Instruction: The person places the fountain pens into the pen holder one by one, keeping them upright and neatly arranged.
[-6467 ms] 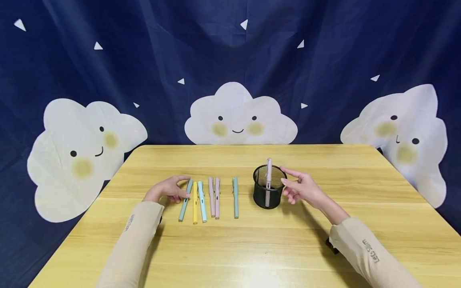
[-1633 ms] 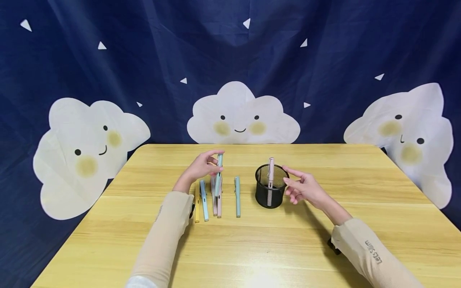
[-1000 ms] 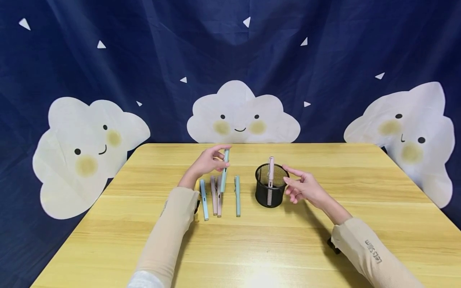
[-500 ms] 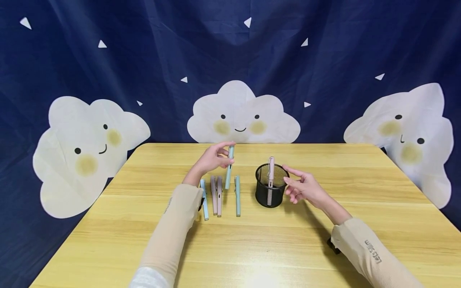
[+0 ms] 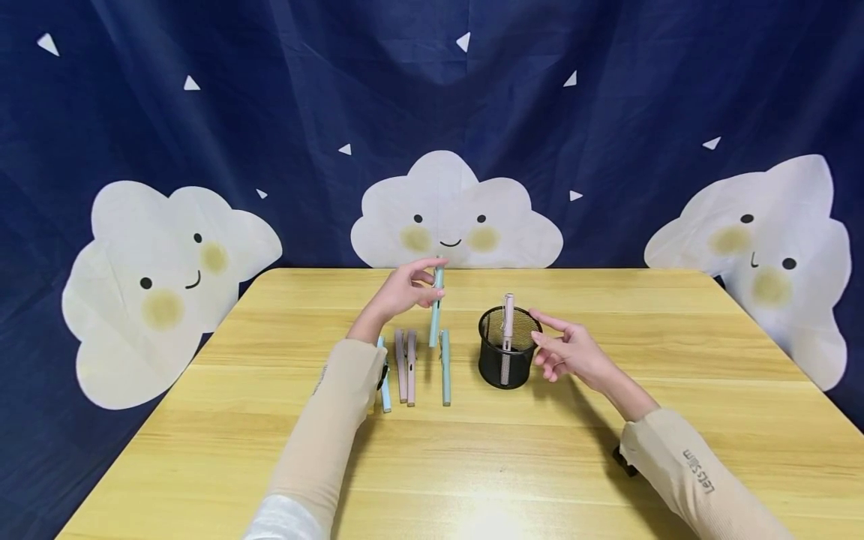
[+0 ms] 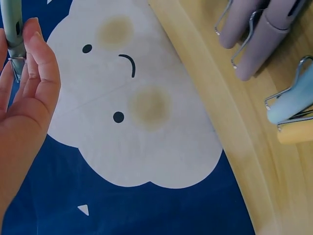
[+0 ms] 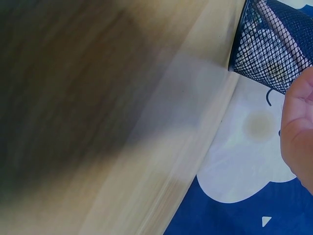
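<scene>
My left hand [image 5: 403,291] pinches a blue-green capped pen [image 5: 435,322] near its upper end. The pen hangs almost upright above the table, its lower end overlapping the top of another blue-green pen [image 5: 445,379] lying there. In the left wrist view, thumb and fingers close round that held pen [image 6: 12,24]. To the right stands a black mesh pen holder [image 5: 496,369], with one pale pink pen [image 5: 508,319] upright inside. My right hand [image 5: 574,356] is at the holder's right side, index finger extended to the rim and thumb tip just below.
Two mauve pens [image 5: 411,379] lie side by side left of the single blue-green one. A light blue pen [image 5: 385,397] is partly covered by my left sleeve, as is a yellow pen [image 6: 296,132]. A dark blue cloud-print curtain [image 5: 432,90] hangs behind the wooden table [image 5: 540,465].
The leftmost blue-green pen has been lifted from the table by my left hand and carried right, over the mauve pens, rising slightly. My right hand and the pen holder have stayed put.
</scene>
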